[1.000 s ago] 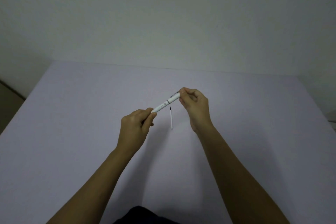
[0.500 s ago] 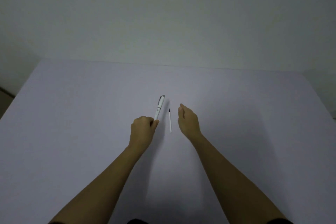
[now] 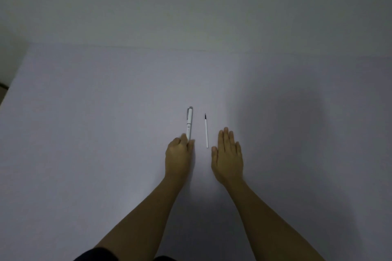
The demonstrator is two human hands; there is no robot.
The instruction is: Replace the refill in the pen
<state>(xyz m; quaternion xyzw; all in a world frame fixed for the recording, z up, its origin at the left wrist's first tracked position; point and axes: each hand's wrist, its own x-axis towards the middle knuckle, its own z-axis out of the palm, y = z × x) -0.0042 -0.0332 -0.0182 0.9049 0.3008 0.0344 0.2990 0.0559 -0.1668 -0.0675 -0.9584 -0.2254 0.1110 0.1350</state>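
Note:
A white pen (image 3: 189,122) with a grey clip end lies on the pale table (image 3: 106,112), pointing away from me. My left hand (image 3: 179,155) pinches its near end between thumb and fingers. A thin white refill (image 3: 206,133) with a dark tip lies parallel to the pen, just to its right, touching neither hand. My right hand (image 3: 228,154) rests flat on the table, palm down, fingers together, right of the refill's near end and holding nothing.
The table's far edge (image 3: 191,48) meets a plain wall. Its left edge (image 3: 6,95) shows at the far left, with a dark gap beyond. Dark clothing (image 3: 95,255) shows at the bottom.
My right hand let go of the pen and came down flat on the table. My left hand lowered the pen onto the table beside the refill.

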